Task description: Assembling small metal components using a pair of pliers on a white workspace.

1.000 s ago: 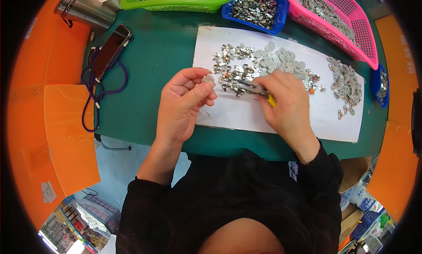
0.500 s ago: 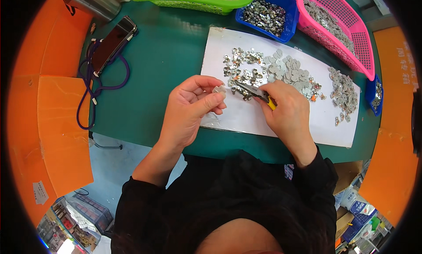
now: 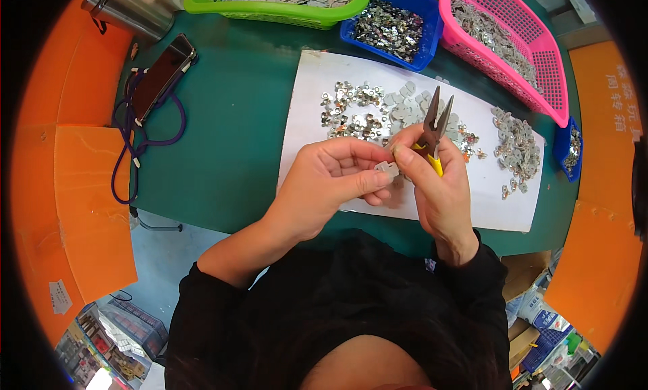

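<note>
Between thumb and fingers my left hand [image 3: 331,182] pinches a small pale grey plastic piece [image 3: 387,169]. Close against it, my right hand [image 3: 437,187] holds needle-nose pliers [image 3: 435,130] with yellow handles, their dark jaws apart and pointing away from me. The right thumb and forefinger meet beside the plastic piece; whether they grip a small part there is hidden. Behind the hands, small metal parts [image 3: 354,103] lie loose on a white board [image 3: 300,120]. Flat grey plastic pieces [image 3: 408,106] are heaped beside them, partly behind the pliers. A pile of grey pieces with metal parts [image 3: 516,144] lies at the right.
Along the far edge stand a green basket [image 3: 270,12], a blue bin [image 3: 426,42] of metal parts and a pink basket [image 3: 550,66]. A smaller blue bin [image 3: 563,147] sits far right. A phone [image 3: 162,76] with a purple cord and a steel flask [image 3: 135,12] are at the left.
My right hand has turned the pliers from pointing left at the metal parts to pointing away. Both hands have come together at the plastic piece, the left moving right. The whole view has shifted slightly.
</note>
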A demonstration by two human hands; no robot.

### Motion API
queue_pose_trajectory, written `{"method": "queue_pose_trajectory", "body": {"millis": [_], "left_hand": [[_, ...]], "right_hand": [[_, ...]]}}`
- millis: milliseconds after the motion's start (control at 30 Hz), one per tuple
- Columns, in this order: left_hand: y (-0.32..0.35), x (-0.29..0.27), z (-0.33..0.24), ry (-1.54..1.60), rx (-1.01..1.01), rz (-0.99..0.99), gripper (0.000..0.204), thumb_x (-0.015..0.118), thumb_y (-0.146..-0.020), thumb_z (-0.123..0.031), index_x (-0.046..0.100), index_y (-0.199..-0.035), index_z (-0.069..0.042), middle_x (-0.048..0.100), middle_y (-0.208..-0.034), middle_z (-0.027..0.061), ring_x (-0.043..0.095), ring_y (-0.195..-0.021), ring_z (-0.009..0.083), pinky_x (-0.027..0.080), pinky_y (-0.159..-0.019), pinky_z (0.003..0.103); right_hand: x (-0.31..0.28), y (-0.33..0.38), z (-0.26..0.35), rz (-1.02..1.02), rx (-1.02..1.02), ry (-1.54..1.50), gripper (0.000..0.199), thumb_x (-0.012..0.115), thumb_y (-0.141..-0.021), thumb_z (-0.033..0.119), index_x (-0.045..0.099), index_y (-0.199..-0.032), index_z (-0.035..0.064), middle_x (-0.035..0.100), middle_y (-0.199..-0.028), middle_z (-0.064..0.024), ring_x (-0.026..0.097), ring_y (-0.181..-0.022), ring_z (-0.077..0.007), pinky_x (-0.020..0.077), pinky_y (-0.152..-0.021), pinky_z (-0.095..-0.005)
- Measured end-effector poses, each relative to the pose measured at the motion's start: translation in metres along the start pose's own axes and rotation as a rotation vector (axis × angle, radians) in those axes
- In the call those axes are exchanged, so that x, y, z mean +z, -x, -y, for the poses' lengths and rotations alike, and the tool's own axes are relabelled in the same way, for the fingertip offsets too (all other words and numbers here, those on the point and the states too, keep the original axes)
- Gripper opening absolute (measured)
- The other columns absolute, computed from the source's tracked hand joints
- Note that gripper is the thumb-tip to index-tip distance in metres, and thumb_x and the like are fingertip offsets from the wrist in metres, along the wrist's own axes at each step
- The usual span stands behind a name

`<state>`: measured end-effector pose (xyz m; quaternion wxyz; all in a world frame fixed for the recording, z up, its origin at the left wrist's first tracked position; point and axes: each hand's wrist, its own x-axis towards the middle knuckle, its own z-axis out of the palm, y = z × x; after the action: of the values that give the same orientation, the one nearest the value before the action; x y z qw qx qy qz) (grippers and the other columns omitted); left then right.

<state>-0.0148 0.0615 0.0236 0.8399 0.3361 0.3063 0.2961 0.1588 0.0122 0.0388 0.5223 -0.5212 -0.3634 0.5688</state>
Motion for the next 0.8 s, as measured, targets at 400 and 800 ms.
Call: {"method": "queue_pose_trajectory", "body": {"millis": [400,800], "left_hand": [[-0.016,0.01,0.006,-0.117,0.047,0.039,0.015,0.067,-0.09,-0.003,0.066,-0.102,0.007,0.067,-0.096,0.0106,0.067,-0.077,0.0145,0.054,-0.066,0.025],[-0.015,-0.003,-0.007,-0.519,0.17,0.101,0.011,0.066,-0.09,-0.003,0.069,-0.098,0.004,0.064,-0.086,0.0047,0.061,-0.071,0.0089,0.05,-0.062,0.022]], "right_hand": [[-0.009,0.006,-0.016,-0.077,0.084,-0.356,0.01,0.06,-0.095,0.017,0.055,-0.096,0.0076,0.057,-0.097,-0.0021,0.054,-0.088,-0.012,0.0435,-0.078,-0.0288],[-0.017,-0.003,-0.002,0.036,-0.134,0.331,0.012,0.065,-0.09,0.006,0.064,-0.1,0.0,0.06,-0.088,-0.0012,0.054,-0.076,-0.0061,0.0425,-0.067,-0.0204]]}}
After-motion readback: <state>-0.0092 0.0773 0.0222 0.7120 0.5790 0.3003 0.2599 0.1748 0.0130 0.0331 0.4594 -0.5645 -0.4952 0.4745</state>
